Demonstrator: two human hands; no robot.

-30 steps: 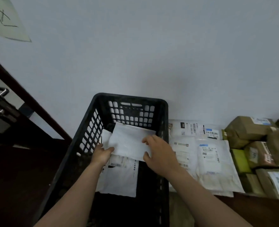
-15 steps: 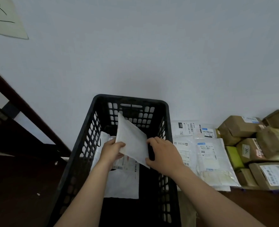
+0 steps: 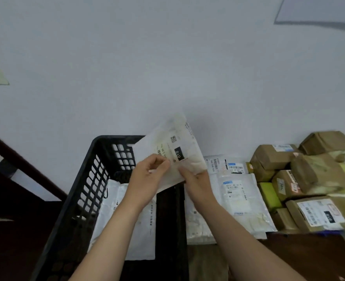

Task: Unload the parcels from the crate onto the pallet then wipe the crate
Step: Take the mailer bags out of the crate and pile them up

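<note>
I am holding a white parcel (image 3: 179, 147) up between both hands, over the far right corner of the crate (image 3: 82, 191). My left hand (image 3: 149, 175) is pinching its lower left edge, fingers curled onto the label side. My right hand (image 3: 198, 183) is gripping its lower right corner, thumb on the front and the other fingers hidden behind. The parcel is tilting, its label facing me. Under my left forearm a second parcel (image 3: 127, 220) is lying flat on the crate floor. Just right of my right hand, flat white bags (image 3: 238, 195) are lying side by side. Further right, brown boxes (image 3: 273, 157) are sitting stacked against the wall (image 3: 167, 57).
</note>
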